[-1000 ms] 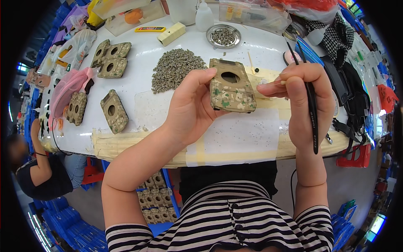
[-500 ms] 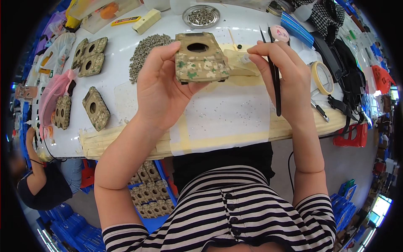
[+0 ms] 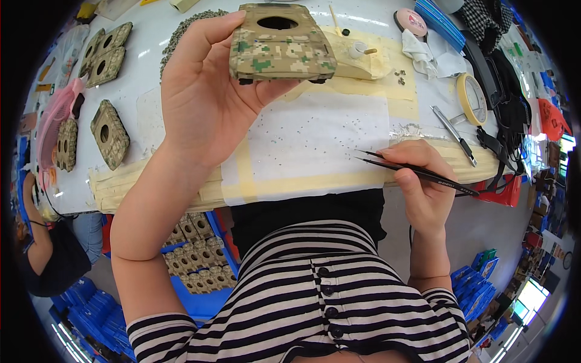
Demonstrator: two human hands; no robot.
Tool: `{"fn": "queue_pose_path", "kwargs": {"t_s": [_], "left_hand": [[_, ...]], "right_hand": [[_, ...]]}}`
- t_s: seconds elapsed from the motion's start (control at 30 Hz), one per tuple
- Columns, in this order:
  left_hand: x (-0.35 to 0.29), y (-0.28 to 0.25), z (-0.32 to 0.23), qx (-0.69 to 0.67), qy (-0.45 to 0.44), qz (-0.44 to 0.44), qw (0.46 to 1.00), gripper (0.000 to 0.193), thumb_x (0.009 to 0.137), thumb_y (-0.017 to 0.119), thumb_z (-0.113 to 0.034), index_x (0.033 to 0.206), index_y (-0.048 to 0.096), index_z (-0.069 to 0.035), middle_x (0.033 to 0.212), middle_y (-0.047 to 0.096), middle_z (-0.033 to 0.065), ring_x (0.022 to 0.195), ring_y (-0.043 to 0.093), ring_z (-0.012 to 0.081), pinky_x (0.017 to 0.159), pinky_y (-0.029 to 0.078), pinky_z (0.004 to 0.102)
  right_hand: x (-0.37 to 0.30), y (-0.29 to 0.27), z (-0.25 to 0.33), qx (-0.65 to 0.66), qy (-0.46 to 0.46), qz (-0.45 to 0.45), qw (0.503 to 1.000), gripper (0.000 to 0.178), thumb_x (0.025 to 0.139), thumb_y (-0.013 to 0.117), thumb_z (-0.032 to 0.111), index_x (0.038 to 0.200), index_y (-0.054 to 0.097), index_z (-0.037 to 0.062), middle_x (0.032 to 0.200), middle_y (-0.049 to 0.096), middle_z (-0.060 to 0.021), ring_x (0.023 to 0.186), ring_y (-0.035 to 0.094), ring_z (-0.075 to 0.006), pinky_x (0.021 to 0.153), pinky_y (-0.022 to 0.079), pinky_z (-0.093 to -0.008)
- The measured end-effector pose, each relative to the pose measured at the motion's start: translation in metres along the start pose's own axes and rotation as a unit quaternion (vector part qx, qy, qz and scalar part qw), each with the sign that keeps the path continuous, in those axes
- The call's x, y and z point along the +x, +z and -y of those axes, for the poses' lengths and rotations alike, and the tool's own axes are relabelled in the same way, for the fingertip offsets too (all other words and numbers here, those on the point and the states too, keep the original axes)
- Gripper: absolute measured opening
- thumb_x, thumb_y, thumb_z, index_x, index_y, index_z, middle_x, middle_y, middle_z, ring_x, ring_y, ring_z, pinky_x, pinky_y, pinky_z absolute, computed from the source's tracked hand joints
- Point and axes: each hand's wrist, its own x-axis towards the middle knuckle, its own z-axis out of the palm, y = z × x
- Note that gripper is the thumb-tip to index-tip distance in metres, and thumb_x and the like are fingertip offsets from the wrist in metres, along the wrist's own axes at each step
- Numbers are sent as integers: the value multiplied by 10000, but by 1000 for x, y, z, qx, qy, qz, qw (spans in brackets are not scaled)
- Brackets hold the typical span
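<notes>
My left hand (image 3: pixel 196 91) is raised over the table, closed on the edges of a camouflage model tank hull (image 3: pixel 281 57). The hull is tilted toward me, its round top opening in sight. Lower and to the right, my right hand (image 3: pixel 433 193) grips black tweezers (image 3: pixel 417 172) between thumb and fingers. Their two tips stand slightly apart, pointing left over a white sheet (image 3: pixel 284 172) strewn with tiny specks. Whether the tips touch a speck is too small to tell. Beyond the sheet, a small translucent pot (image 3: pixel 357 49) with a short stick (image 3: pixel 370 52) beside it sits on yellowish tape.
More camouflage hulls (image 3: pixel 110 134) lie at the left by a pink mesh item (image 3: pixel 53 121). A tape roll (image 3: pixel 480 100) and a craft knife (image 3: pixel 455 136) lie right. Small grey parts (image 3: pixel 181 33) are heaped behind my left hand. A co-worker's arm (image 3: pixel 37 227) shows far left.
My right hand has come down from beside the small pot toward the table's front edge. The tweezers have swung from upright to nearly level, tips leftward. My left hand still holds the hull.
</notes>
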Motion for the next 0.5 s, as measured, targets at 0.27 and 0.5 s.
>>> {"fn": "queue_pose_path", "kwargs": {"t_s": [0.27, 0.5], "left_hand": [[4, -10, -2, -82, -16, 119, 989, 569, 949, 315, -273, 1297, 290, 177, 1291, 392, 355, 1188, 482, 366, 953, 495, 341], [5, -10, -1, -60, -12, 115, 992, 570, 949, 310, -282, 1310, 291, 158, 1289, 398, 353, 1186, 485, 367, 949, 498, 344]], "right_hand": [[-6, 17, 6, 39, 132, -80, 987, 77, 854, 626, 44, 853, 580, -18, 773, 630, -55, 701, 564, -85, 646, 447, -207], [-4, 19, 7, 55, 141, -80, 985, 80, 867, 618, 45, 851, 564, -13, 745, 616, -47, 673, 557, -70, 605, 437, -181]]}}
